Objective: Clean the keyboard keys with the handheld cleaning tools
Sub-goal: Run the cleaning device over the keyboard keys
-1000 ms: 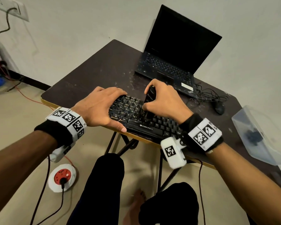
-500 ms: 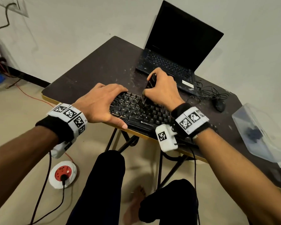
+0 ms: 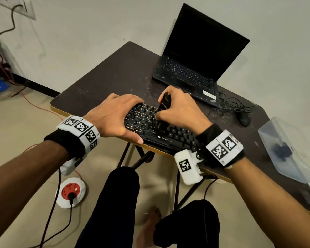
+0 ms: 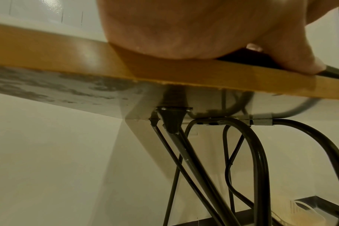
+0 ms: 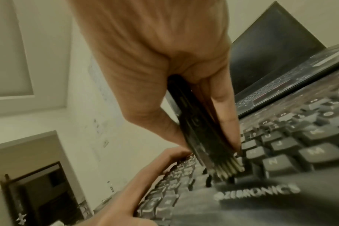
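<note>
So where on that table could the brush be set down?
Best is the dusty bare table left of the laptop, beyond the keyboard. A smaller patch lies between the mouse and the clear plastic box. The near edge is crowded: the left hand, right hand and keyboard fill it; cables clutter beside the mouse.

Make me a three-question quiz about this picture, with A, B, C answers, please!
1. Where is the laptop? A inside a bag; B on the table, behind the keyboard; C on a shelf.
2. What colour is the handle of the brush? A red; B white; C black.
3. What does the left hand do? A holds the keyboard's left end; B waves in the air; C hangs free.
Answers: 1 B, the open laptop stands farther back than the keyboard. 2 C, the handle gripped by the right hand is black. 3 A, its fingers and thumb clasp that end.
</note>
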Motion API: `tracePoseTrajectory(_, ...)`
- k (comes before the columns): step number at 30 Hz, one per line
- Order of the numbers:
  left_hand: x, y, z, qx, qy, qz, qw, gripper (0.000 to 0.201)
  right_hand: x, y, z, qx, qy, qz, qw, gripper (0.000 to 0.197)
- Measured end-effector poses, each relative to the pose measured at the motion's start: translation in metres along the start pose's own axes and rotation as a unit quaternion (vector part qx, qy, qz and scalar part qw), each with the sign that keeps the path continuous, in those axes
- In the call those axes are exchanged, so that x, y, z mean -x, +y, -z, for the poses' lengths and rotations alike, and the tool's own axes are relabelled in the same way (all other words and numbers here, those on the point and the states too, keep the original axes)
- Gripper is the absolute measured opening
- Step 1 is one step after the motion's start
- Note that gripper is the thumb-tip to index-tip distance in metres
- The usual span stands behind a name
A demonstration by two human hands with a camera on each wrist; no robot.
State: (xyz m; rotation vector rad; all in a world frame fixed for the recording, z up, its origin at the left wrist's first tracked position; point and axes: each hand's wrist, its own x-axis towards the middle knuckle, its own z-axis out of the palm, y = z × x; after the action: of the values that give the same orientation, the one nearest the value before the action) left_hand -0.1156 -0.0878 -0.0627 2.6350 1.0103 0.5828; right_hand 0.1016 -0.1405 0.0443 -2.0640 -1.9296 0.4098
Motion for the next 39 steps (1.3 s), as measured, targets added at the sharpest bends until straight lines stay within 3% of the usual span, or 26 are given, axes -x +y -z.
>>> tracePoseTrajectory(4,0.0,0.003,0.003,0.002,-0.004,-0.002,1.0,0.129,-0.002,0.003,0.0,-0.03,0.063,-0.015,0.997,0.037)
tracePoseTrajectory(8,0.0,0.0,0.003,-0.001,-0.005,0.002,1.0,0.131,0.007,0.0,-0.004,-0.012,0.008,0.019,1.0,0.036)
tracePoseTrajectory(13,-0.001,0.001,0.004,-0.004,-0.008,0.003,1.0,0.131,0.003,0.002,0.002,-0.039,0.05,0.002,0.998,0.036)
tracePoseTrajectory(16,0.0,0.0,0.003,-0.005,-0.015,0.008,1.0,0.132,0.009,-0.001,-0.001,-0.007,-0.005,0.029,1.0,0.037)
tracePoseTrajectory(20,-0.001,0.003,0.005,-0.004,-0.014,0.007,1.0,0.131,0.003,-0.006,0.003,-0.017,0.052,0.015,0.998,0.037)
tracePoseTrajectory(24,0.0,0.002,0.003,-0.004,-0.017,0.01,1.0,0.131,0.007,-0.009,0.0,-0.002,-0.017,0.045,0.999,0.037)
tracePoseTrajectory(28,-0.003,0.002,0.005,-0.003,-0.015,0.008,1.0,0.131,-0.002,-0.011,0.007,-0.009,0.038,0.032,0.999,0.035)
tracePoseTrajectory(31,-0.002,0.001,0.003,-0.002,-0.015,0.007,1.0,0.131,0.002,-0.01,0.004,0.006,-0.021,0.038,0.999,0.035)
tracePoseTrajectory(35,-0.002,0.003,0.003,0.004,-0.01,0.004,1.0,0.131,-0.001,-0.009,0.008,-0.003,0.04,0.023,0.999,0.035)
tracePoseTrajectory(39,0.001,0.001,0.001,0.005,-0.011,0.01,1.0,0.131,0.003,-0.01,0.005,0.003,-0.041,0.022,0.999,0.037)
